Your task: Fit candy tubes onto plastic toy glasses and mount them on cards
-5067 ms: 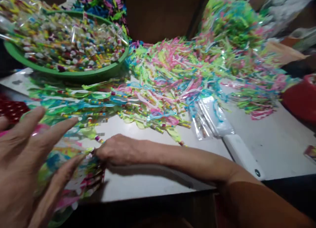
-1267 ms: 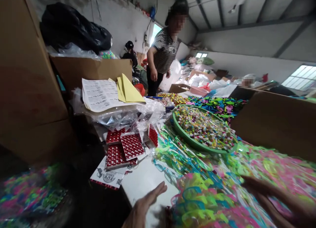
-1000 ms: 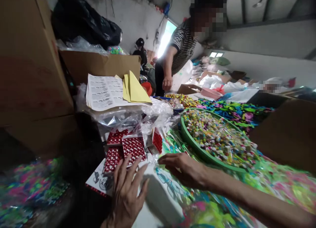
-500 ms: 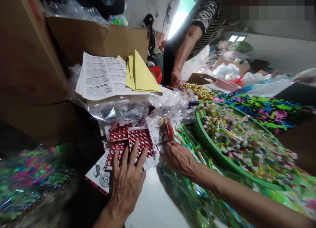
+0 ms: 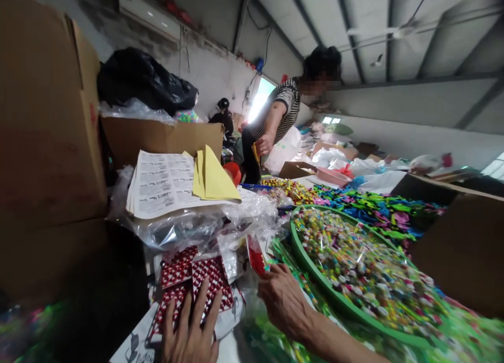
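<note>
My left hand (image 5: 192, 329) lies with fingers spread on red-and-white patterned packets (image 5: 210, 279) at the bottom centre. Under them are white printed cards (image 5: 136, 337). To the right, my right hand (image 5: 283, 297) has its fingers bent together at the lower edge of a red packet (image 5: 256, 255) and grips it. Beside that hand are green plastic wrappers (image 5: 287, 255). A round green tray (image 5: 301, 247) full of small colourful wrapped pieces stands right of my right hand.
Printed sheets (image 5: 157, 187) and folded yellow paper (image 5: 214, 179) lie on clear plastic bags (image 5: 189, 229). Cardboard boxes (image 5: 51, 116) stand at the left. A person in a striped top (image 5: 289, 103) leans over colourful pieces (image 5: 293, 191) behind; another person (image 5: 223, 116) is farther back.
The view has tilted upward, showing the ceiling and the leaning person's head. My right hand has lifted the red packet a little. My left hand stays spread on the patterned packets.
</note>
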Action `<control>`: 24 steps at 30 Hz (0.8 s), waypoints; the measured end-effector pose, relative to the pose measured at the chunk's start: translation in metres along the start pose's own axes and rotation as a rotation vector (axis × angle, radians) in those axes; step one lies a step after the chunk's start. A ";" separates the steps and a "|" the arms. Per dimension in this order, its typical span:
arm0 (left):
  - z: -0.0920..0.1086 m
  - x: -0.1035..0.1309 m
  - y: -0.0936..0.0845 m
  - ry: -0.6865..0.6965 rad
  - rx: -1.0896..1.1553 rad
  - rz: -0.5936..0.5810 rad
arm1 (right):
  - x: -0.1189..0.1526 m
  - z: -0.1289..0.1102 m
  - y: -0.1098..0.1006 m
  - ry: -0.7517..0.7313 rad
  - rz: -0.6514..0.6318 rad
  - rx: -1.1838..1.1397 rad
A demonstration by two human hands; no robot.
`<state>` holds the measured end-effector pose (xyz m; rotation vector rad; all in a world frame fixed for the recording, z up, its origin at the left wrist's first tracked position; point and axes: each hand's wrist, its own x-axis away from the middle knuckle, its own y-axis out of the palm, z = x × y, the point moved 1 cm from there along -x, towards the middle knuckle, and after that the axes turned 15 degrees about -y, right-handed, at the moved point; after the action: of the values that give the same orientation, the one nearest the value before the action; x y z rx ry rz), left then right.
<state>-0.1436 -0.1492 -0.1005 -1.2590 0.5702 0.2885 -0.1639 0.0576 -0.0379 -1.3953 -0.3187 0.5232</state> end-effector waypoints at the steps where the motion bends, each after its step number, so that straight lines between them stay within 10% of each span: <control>1: 0.000 0.000 0.000 0.003 -0.010 0.009 | 0.003 0.001 -0.007 -0.003 0.018 -0.038; 9: 0.003 0.004 -0.003 0.027 -0.069 -0.009 | 0.057 0.039 -0.082 0.181 0.380 -0.480; 24: 0.010 0.005 -0.011 0.049 -0.173 -0.023 | 0.060 0.084 -0.128 0.346 0.967 -0.737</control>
<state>-0.1317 -0.1431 -0.0923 -1.4423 0.5822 0.2933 -0.1352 0.1484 0.0958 -2.3101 0.5472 0.9812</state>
